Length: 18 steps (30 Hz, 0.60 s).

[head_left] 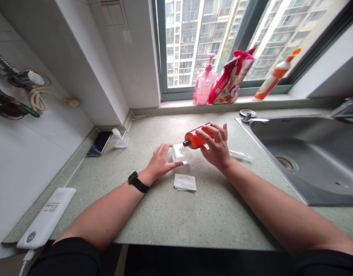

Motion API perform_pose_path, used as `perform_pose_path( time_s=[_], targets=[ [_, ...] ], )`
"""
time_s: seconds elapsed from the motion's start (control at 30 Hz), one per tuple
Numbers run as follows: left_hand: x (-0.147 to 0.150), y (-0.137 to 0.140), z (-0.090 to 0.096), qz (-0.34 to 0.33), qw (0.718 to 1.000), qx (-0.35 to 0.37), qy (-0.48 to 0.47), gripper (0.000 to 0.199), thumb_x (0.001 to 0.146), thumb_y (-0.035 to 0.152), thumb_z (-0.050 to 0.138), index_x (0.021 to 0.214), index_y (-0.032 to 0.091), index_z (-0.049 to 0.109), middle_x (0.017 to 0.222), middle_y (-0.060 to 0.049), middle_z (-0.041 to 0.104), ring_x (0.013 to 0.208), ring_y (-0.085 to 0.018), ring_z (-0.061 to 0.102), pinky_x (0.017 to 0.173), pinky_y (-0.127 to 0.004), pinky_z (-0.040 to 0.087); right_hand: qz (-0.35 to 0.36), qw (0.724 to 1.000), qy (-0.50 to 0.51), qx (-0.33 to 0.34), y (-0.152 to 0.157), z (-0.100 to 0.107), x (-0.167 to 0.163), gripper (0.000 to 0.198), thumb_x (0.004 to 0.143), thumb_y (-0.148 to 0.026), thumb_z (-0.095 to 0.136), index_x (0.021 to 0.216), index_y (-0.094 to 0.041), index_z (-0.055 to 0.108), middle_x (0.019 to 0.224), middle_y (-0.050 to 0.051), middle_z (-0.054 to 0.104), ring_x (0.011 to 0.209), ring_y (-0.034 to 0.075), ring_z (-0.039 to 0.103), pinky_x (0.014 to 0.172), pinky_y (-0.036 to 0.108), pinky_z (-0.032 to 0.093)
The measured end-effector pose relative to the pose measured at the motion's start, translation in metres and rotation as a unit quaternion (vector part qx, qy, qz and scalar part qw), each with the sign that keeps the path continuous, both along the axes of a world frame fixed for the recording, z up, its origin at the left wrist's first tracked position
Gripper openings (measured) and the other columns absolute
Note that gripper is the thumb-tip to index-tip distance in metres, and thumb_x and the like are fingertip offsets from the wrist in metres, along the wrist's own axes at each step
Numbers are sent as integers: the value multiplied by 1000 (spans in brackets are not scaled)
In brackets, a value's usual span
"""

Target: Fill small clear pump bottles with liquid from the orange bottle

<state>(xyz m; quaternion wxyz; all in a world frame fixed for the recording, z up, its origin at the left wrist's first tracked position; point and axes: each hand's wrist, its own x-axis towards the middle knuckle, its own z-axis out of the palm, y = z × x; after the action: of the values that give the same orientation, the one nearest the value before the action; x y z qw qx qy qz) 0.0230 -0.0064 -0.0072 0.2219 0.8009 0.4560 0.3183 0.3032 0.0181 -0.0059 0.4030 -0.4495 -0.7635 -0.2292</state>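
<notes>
1. Left hand [160, 161]: thumb and fingers set around opposite sides of a clear container [183, 157], gripping it upright on the counter [165, 218].
2. Right hand [217, 147]: gripping a red bottle [195, 138] by its body, which is held above the counter and tipped neck-down to the left.
3. Position: the bottle's dark, uncapped neck is at the container's raised mouth. Contact between the two cannot be told from this view.
4. Done, as judged: both vessels are open and brought together; pouring appears under way.
5. Extent: unclear. Neither the stream nor the fill level can be read, and the bottle's own colour hides how much it holds.
6. Not yet done: bottle not returned upright, its neck not closed, the container's mouth not covered.
7. Nearby: a folded tissue [184, 183] lies flat in front of the container, apparently unused. A slender clear piece [242, 155] lies beyond the right hand, towards the sink [304, 165]; possibly a pump top, identity uncertain.
8. Far left: a second clear container [120, 140] with a whitish top stands beside a phone [99, 143], both untouched.
</notes>
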Motion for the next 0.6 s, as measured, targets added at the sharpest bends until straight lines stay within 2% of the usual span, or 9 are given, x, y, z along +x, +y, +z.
perform_pose_path(
  time_s=[0.27, 0.6],
  targets=[
    [0, 0, 0, -2, 1000, 1, 3, 75, 85, 71, 83, 137, 24, 57, 137, -13, 64, 129, -37, 62, 111, -58, 52, 12, 999, 3, 30, 1, 0, 0, 92, 86, -5, 70, 162, -48, 39, 147, 4, 61, 148, 35, 51, 134, 72, 25],
    [0, 1, -2, -4, 1000, 9, -2, 72, 85, 68, 84, 136, 24, 57, 137, -13, 64, 129, -37, 62, 111, -58, 51, 9, 1000, -1, 23, 2, -1, 1, 98, 87, -6, 70, 167, -52, 33, 151, 3, 60, 149, 36, 50, 134, 74, 25]
  ],
)
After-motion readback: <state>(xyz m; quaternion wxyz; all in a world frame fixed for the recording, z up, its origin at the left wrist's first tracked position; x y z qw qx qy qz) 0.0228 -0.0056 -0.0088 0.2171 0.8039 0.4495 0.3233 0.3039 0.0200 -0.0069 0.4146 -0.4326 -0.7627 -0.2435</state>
